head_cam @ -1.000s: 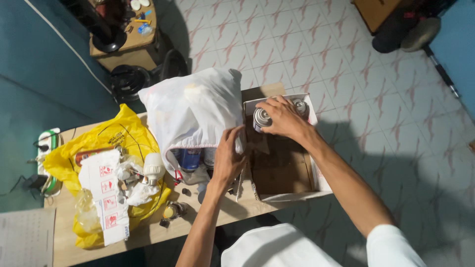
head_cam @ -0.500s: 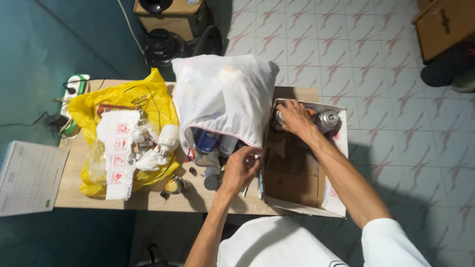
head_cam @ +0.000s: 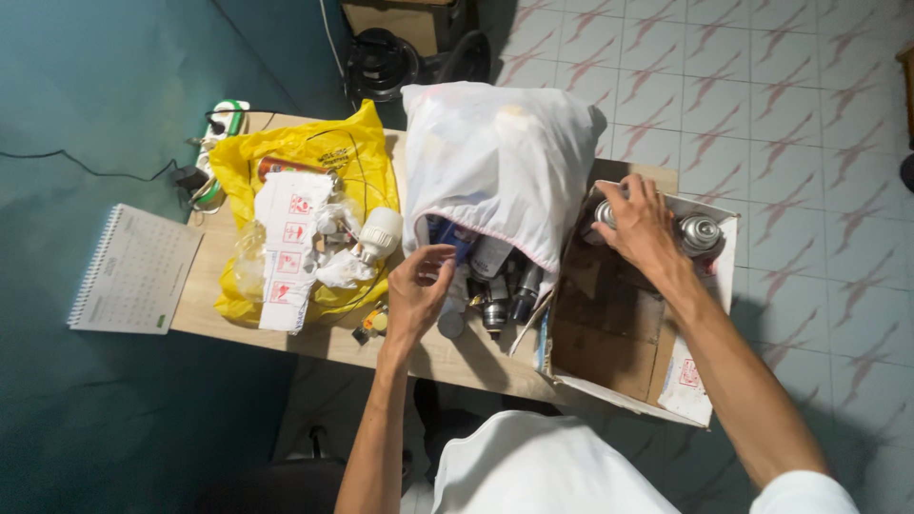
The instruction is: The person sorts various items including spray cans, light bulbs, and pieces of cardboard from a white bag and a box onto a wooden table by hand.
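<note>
Moving cans: white bag (head_cam: 495, 162) to cardboard box (head_cam: 609, 352).
Right hand (head_cam: 640, 224): wrapped round spray can (head_cam: 606, 213), box's far corner.
Left hand (head_cam: 416, 290): loosely spread at bag mouth.
Next, probably: careful grip on another can.

- Cardboard box (head_cam: 609, 357), brown inside, white outside, under my right hand (head_cam: 640, 225).
- White bag (head_cam: 495, 162) above my left hand (head_cam: 416, 290).
- Yellow bag (head_cam: 314, 157) with a red-marked white carton (head_cam: 288, 249), left of it.

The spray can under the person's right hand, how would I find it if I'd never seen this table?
Start at the wooden table, then the open cardboard box at its right end, beside the big white bag. Two silver-topped spray cans stand at the box's far end. Yours is the can nearer the bag, under the right hand; the other can stands uncovered.
</note>
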